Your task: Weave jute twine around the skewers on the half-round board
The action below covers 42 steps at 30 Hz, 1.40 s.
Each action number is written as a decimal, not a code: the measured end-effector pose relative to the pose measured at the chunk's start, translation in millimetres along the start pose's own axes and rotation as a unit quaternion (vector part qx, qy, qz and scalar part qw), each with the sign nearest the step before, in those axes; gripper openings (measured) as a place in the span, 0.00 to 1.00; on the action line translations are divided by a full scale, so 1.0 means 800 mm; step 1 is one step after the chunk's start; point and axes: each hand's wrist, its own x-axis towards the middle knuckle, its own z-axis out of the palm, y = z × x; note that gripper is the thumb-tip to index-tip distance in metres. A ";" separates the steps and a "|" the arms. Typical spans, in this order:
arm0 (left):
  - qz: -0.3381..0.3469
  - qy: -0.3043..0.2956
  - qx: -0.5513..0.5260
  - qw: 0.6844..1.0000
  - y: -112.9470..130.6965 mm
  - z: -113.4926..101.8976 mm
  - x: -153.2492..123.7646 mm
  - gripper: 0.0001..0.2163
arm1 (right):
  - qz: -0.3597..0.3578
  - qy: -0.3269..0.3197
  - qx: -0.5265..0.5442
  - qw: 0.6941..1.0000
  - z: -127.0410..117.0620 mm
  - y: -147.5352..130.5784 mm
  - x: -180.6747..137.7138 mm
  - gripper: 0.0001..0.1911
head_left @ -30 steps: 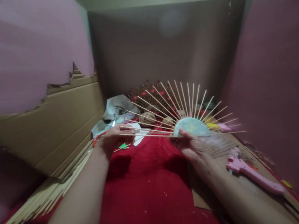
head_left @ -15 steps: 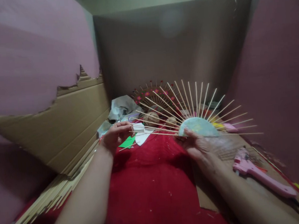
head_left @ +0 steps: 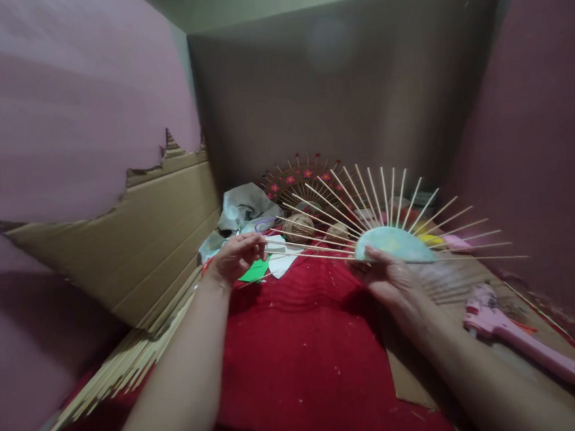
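My right hand (head_left: 389,280) grips a pale blue half-disc (head_left: 394,243) from which several thin wooden sticks (head_left: 385,199) fan out in a half circle. The thumb lies on the disc's lower edge. My left hand (head_left: 235,257) pinches the tips of the leftmost sticks (head_left: 299,244) of that fan, its fingers curled round them. Both hands hover above a red cloth (head_left: 302,359). A red band (head_left: 205,266) shows at my left wrist.
A pink glue gun (head_left: 523,340) lies at right on brown cardboard (head_left: 412,384). Behind the fan stand a finished fan with red flowers (head_left: 297,178), twine balls (head_left: 301,226), grey cloth (head_left: 242,209) and green paper (head_left: 254,270). A bundle of sticks (head_left: 125,365) lies along the left cardboard wall.
The view has shifted, so hands and fan sit further right in frame. My left hand has lifted a little along the stick tips. The grip on the half-disc is unchanged.
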 end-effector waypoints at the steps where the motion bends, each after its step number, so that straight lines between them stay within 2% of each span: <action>1: -0.001 0.012 0.000 1.000 0.000 0.000 0.002 0.09 | 0.002 0.006 -0.002 1.000 0.000 0.001 0.000 0.12; 4: 0.001 0.065 0.003 0.998 -0.002 -0.003 0.008 0.10 | 0.005 0.034 -0.007 0.999 -0.002 0.005 0.001 0.12; 9: 0.050 0.196 0.009 0.979 -0.005 -0.010 0.019 0.10 | 0.022 0.082 -0.012 0.996 -0.009 0.008 0.006 0.12; 12: 0.081 0.226 0.003 0.971 -0.007 -0.006 0.021 0.10 | 0.026 0.080 -0.009 0.996 -0.008 0.007 0.005 0.11; 18: 0.110 0.185 -0.041 0.976 0.003 0.025 0.013 0.05 | 0.011 0.066 0.003 0.998 -0.001 0.007 0.001 0.10; 21: 0.083 0.169 -0.068 0.980 0.010 0.032 0.010 0.04 | -0.007 0.055 0.016 0.998 0.003 0.006 -0.001 0.09; 28: 0.014 0.149 -0.095 0.984 0.013 0.025 0.009 0.05 | -0.026 0.025 0.046 0.998 0.007 0.003 -0.003 0.13; 32: 0.013 0.132 -0.072 0.989 0.006 0.030 0.010 0.05 | -0.026 0.013 0.055 0.998 0.008 0.002 -0.004 0.14; 36: -0.006 0.088 -0.024 0.996 -0.009 0.040 0.011 0.06 | -0.022 0.002 0.061 0.998 0.012 0.002 -0.009 0.14; 40: -0.022 0.047 0.019 0.998 -0.026 0.064 0.007 0.07 | -0.002 -0.021 0.064 0.998 0.011 0.002 -0.009 0.11; 42: -0.032 0.017 0.035 0.999 -0.033 0.081 0.001 0.11 | 0.005 -0.035 0.053 0.998 0.009 0.004 -0.008 0.09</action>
